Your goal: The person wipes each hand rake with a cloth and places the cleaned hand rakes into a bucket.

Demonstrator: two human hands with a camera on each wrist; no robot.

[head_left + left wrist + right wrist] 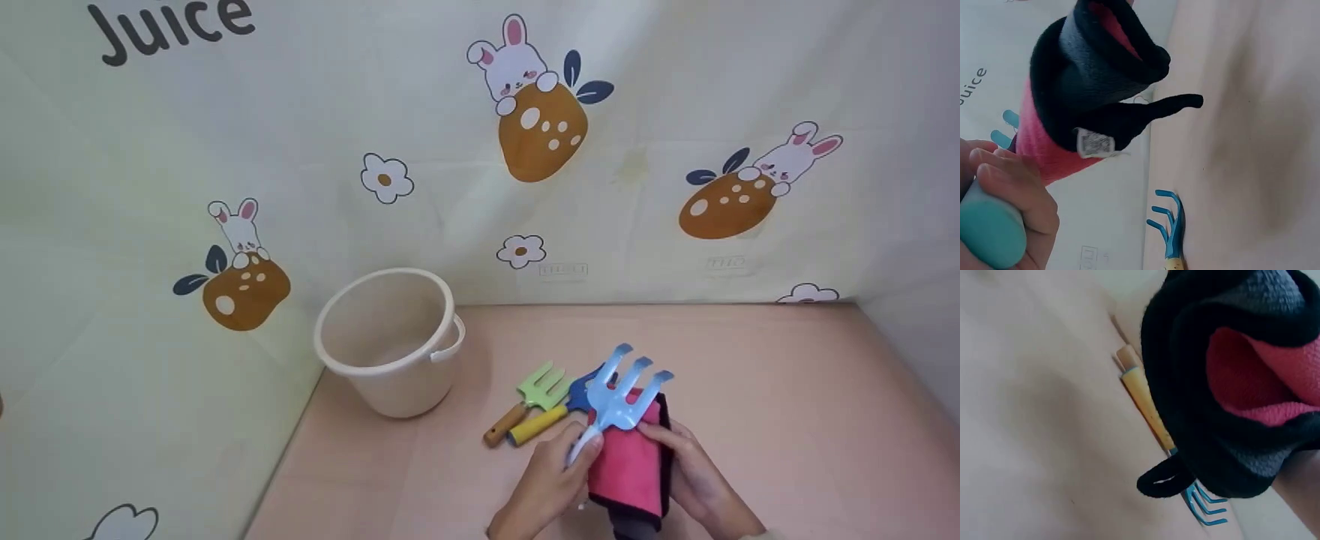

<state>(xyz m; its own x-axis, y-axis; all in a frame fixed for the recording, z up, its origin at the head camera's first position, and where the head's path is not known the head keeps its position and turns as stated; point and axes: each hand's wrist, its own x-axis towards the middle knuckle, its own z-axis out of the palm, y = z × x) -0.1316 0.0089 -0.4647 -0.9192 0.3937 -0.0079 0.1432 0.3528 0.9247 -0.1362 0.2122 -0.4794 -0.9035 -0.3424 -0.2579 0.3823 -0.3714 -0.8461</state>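
My left hand (547,474) grips the white handle of a light blue three-pronged hand rake (621,411), its prongs pointing up and away. A rolled pink cloth (628,466) with black edging lies behind and below the rake. The right hand (701,476) holds this cloth at its right side. From the left wrist, the rake handle's teal end (992,232) shows, and the cloth (1055,143) has a grey inner side, a white label and a black loop. In the right wrist view the cloth's black edge (1168,365) curls around a pink hollow, and most of the right hand is hidden.
Left of the hands lie a green fork (541,388) with a brown handle and a blue-headed tool (538,426) with a yellow handle. A cream bucket (405,386) stands upright further left. Printed fabric walls (637,277) border the pinkish table (780,390).
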